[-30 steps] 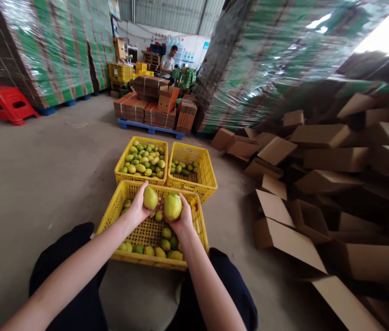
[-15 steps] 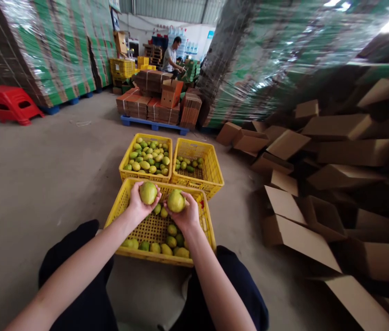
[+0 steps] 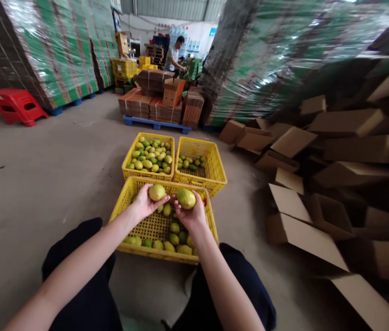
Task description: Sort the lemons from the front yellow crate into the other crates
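Note:
Above the near yellow crate (image 3: pixel 120 202), my left hand (image 3: pixel 145 204) holds a yellow-green lemon (image 3: pixel 157 192) on its palm and fingers. To its right, my right hand (image 3: pixel 194 216) grips a second lemon (image 3: pixel 186 199), greener on its upper side. The hands are close together, their fingertips almost meeting. Below them, several more lemons (image 3: pixel 169 246) lie along the near and right sides of the crate, and part of its holed floor shows. My forearms hide some of the crate.
Behind stand a yellow crate full of lemons (image 3: pixel 124 166) and another with a few (image 3: pixel 219 168). Cardboard boxes (image 3: pixel 306 236) lie heaped on the right. A blue pallet (image 3: pixel 156 124) bears flattened cartons. A red stool (image 3: pixel 18 105) stands left; a person (image 3: pixel 172 57) works at the back.
Both lemons have been turned in my hands, and their outlines now look longer. My left hand lies flatter under its lemon. The whole view has shifted slightly.

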`<action>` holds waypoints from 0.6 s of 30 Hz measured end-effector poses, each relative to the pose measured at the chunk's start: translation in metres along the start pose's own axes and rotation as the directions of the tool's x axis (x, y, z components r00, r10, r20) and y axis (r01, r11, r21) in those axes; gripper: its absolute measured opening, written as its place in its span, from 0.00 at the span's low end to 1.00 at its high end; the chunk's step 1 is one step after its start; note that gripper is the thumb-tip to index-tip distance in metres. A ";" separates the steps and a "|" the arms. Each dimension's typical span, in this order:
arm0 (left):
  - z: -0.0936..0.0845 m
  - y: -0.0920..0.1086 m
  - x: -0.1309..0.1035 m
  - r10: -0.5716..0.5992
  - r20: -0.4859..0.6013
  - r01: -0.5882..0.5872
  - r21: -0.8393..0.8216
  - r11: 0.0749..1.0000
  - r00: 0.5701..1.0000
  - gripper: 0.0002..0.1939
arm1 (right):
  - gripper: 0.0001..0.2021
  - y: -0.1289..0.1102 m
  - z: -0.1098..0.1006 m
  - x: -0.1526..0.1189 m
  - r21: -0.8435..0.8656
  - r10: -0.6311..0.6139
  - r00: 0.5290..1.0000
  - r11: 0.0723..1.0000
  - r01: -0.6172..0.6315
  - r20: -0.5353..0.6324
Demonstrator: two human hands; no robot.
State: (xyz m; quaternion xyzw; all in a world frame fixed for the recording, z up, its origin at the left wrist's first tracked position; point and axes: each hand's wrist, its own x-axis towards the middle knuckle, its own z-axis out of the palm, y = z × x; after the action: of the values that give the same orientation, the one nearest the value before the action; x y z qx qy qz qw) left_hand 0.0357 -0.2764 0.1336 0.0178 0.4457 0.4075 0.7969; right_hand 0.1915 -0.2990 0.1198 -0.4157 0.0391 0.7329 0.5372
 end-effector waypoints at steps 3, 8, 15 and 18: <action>-0.001 -0.010 0.006 0.064 -0.012 -0.063 0.041 0.997 0.998 0.15 | 0.16 0.004 -0.004 -0.001 -0.052 0.020 1.000 0.998 -0.019 0.010; -0.006 -0.025 0.016 0.321 0.014 -0.304 0.354 0.884 0.947 0.09 | 0.09 0.013 -0.012 -0.001 -0.234 -0.164 0.982 0.955 0.181 0.093; -0.022 -0.006 0.007 0.547 0.737 -0.915 0.364 0.171 0.396 0.24 | 0.28 0.002 -0.022 -0.025 -0.346 -0.590 0.653 0.557 0.755 0.475; -0.027 -0.008 0.009 0.447 0.771 -0.891 0.405 0.204 0.453 0.25 | 0.28 -0.001 -0.026 -0.031 -0.368 -0.583 0.647 0.534 0.761 0.491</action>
State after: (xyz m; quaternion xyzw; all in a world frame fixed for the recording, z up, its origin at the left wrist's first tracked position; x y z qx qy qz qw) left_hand 0.0231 -0.2847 0.1079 0.6675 0.2926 0.4640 0.5035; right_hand 0.2094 -0.3353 0.1240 -0.4119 -0.4208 0.4980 0.6366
